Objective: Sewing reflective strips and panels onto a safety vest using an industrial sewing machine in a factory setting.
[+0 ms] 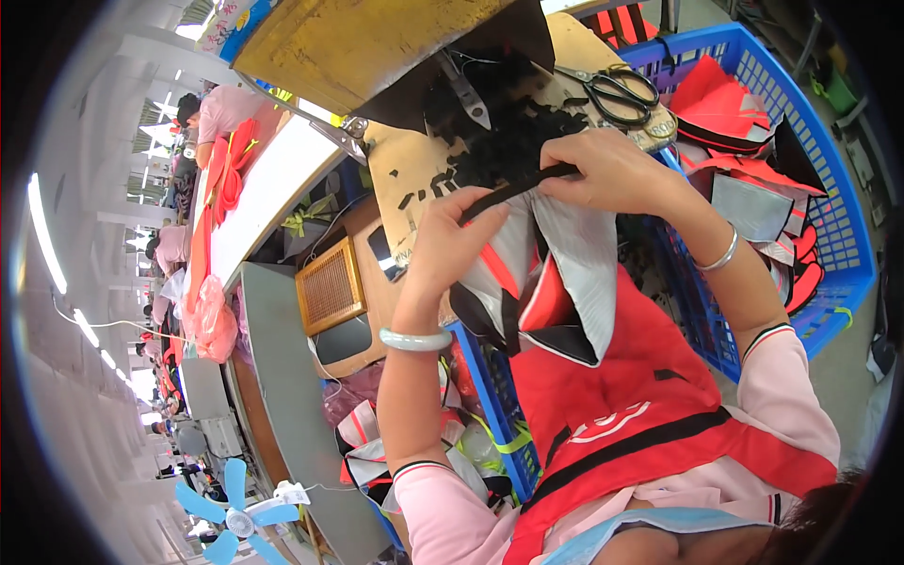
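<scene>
Both of my hands hold a sewn fabric bag [589, 268] with silver-grey lining and red and black panels. It hangs below my fingers, partly folded open, in front of my red apron. My left hand [444, 240] pinches one end of the bag's black strip [513, 194]. At the other end, my right hand [598, 171] grips the same strip, which runs stretched between them. Just beyond my fingers, black fabric scraps [513, 137] lie heaped on a tan board [391, 155]. Metal snips [464, 94] rest on the heap, and black-handled scissors [621, 94] lie at the right.
At the right stands a blue plastic basket [852, 240] with several red and grey sewn pieces. Another blue basket [490, 395] stands below my left forearm, beside more pieces. A worn yellow box [348, 52] overhangs the board's far side. Co-workers [226, 118] sit along tables at the left.
</scene>
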The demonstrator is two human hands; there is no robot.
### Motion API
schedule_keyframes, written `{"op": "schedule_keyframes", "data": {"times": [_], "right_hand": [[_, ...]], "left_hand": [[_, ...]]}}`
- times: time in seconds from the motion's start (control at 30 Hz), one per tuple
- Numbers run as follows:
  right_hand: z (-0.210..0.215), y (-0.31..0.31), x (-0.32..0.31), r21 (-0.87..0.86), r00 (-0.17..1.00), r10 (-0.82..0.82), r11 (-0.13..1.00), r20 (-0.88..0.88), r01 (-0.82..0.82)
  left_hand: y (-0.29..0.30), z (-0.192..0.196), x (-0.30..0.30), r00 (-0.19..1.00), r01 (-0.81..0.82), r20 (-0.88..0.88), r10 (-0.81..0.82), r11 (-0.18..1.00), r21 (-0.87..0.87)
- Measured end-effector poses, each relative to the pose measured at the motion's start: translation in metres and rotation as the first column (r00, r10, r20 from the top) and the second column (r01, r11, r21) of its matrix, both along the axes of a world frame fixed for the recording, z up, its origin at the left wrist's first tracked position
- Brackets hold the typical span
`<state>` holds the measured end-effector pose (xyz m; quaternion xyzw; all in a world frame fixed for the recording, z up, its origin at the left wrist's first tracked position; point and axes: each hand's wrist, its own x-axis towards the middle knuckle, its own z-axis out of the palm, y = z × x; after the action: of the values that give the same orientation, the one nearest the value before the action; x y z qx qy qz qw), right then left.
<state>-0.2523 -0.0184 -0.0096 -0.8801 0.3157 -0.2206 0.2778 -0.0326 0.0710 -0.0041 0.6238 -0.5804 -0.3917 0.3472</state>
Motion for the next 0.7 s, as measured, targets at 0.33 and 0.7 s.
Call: {"op": "schedule_keyframes", "data": {"times": [0.33,0.7], "right_hand": [[-0.014,-0.059,0.028,0.214,0.997,0.058,0.975,0.041,-0.066],[-0.019,-0.08,0.035,0.321,0.996,0.074,0.943,0.049,-0.086]], "left_hand": [[-0.058,-0.007,0.038,0.992,0.008,-0.127,0.012,0.987,0.16],[-0.078,-0.014,0.048,0.951,-0.023,-0.295,0.096,0.97,0.241]]}}
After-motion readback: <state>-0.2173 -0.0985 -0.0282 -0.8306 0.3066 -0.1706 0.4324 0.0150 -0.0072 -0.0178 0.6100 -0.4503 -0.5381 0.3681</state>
